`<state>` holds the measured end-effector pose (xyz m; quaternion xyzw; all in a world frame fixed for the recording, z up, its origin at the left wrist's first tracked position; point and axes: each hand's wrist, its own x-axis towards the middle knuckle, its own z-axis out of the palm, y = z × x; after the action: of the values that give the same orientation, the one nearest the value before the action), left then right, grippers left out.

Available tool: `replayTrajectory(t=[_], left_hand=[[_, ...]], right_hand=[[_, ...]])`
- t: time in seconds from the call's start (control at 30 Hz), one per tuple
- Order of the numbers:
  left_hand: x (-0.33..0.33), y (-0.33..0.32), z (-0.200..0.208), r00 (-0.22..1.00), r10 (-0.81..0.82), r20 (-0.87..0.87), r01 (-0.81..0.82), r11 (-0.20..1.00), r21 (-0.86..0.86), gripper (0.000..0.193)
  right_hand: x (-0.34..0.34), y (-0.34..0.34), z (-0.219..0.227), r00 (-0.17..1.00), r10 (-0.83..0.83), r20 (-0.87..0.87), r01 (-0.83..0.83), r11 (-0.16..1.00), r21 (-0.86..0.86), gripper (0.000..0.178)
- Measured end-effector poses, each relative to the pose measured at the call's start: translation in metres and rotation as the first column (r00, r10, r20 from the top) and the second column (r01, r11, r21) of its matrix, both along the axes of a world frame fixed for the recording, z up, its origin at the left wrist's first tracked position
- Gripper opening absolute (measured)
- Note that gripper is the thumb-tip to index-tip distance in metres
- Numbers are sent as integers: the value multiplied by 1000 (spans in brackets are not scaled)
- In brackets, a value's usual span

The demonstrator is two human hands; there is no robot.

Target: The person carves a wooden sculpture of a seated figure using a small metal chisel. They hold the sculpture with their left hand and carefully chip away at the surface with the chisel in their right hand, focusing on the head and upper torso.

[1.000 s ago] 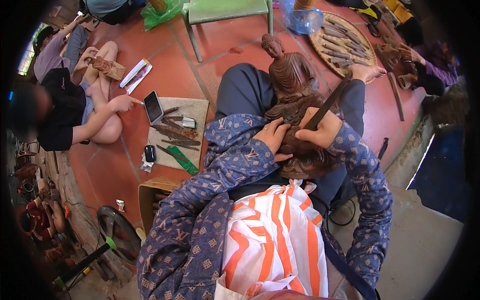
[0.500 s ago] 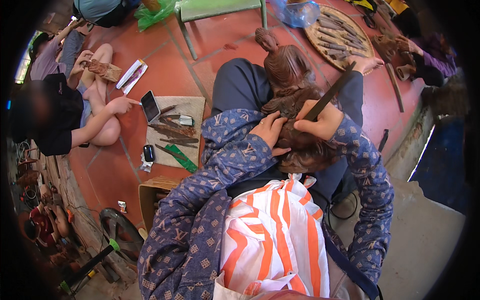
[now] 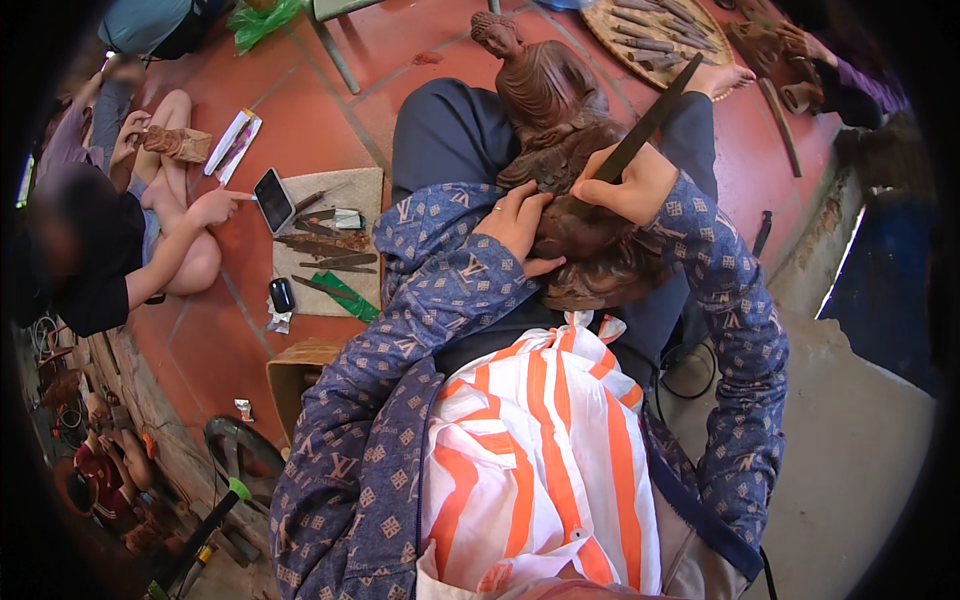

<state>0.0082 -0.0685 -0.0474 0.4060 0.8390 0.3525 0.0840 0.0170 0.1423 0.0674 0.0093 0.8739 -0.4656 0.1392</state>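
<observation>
Head view looks down on a dark brown carved wooden statue of a seated figure point(image 3: 560, 150) lying across the person's lap, its head toward the far side of the red tiled floor point(image 3: 300, 130). The left hand point(image 3: 520, 222) lies spread on the near part of the carving, fingers pressing the wood, a ring on one finger. The right hand point(image 3: 630, 185) is clenched around a long dark flat chisel point(image 3: 655, 115), which slants up and away from the fist; its lower tip is hidden where it meets the carving. Both forearms wear blue patterned sleeves point(image 3: 430, 300), and an orange-and-white striped cloth point(image 3: 530, 450) covers the person's front, just below the statue's base.

On the floor to the left lies a pale woven mat point(image 3: 360, 190) carrying several dark chisels point(image 3: 320, 245), a green flat tool point(image 3: 345, 295) and a small phone point(image 3: 273, 200). Another person sits beside the mat, a hand point(image 3: 215, 205) reaching to the phone, with a small carved wooden piece point(image 3: 175, 142) near their knee. A round woven tray of tools point(image 3: 650, 30) sits at the far right of the floor.
</observation>
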Motion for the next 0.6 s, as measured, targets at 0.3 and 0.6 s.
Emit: replayTrajectory(t=[0.3,0.6], left_hand=[[1,1,-3,1000,10,-18,-9,999,50,85],[0,0,-2,1000,-9,5,9,1000,-1,86]], right_hand=[[4,5,6,988,149,-49,-150,988,-34,16],[2,0,9,997,66,26,-66,998,22,14]])
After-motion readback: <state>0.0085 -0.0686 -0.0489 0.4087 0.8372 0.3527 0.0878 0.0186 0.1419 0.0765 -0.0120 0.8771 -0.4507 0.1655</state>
